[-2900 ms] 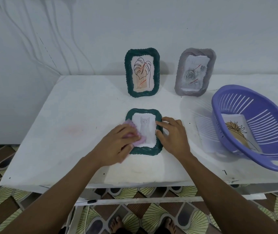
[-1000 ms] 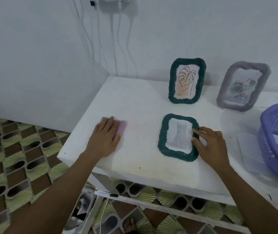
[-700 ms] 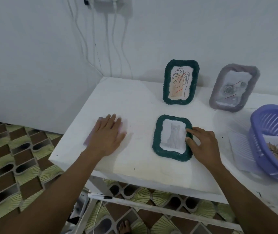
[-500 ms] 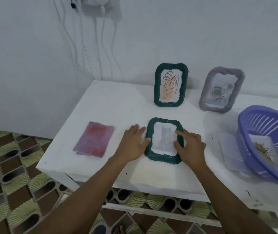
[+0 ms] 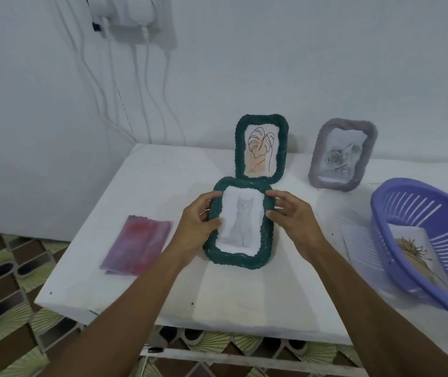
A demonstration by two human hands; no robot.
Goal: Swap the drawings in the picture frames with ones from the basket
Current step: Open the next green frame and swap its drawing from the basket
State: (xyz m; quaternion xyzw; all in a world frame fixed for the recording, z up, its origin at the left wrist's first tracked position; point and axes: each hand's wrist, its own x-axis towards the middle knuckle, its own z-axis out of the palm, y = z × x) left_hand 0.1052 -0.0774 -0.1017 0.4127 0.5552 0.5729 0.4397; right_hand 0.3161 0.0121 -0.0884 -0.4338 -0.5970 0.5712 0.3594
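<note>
A dark green frame (image 5: 238, 257) with a grey cat drawing (image 5: 242, 221) is tilted up off the white table (image 5: 141, 186). My left hand (image 5: 197, 224) grips its left edge and my right hand (image 5: 292, 216) grips its right edge. Behind it a second green frame (image 5: 261, 148) with a leaf drawing stands upright. A grey frame (image 5: 342, 155) with a rose drawing leans at the back right. The purple basket (image 5: 397, 202) on the right holds a drawing of a plant (image 5: 413, 248).
A pink-red cloth (image 5: 137, 243) lies flat on the table to the left. A white sheet (image 5: 361, 246) lies beside the basket. Cables hang from a wall socket (image 5: 133, 14) above the table's left corner. Patterned floor tiles show below the table's front edge.
My left hand left the cloth on the table and went to the cat frame. Both hands have lifted the frame from lying flat to tilted upright.
</note>
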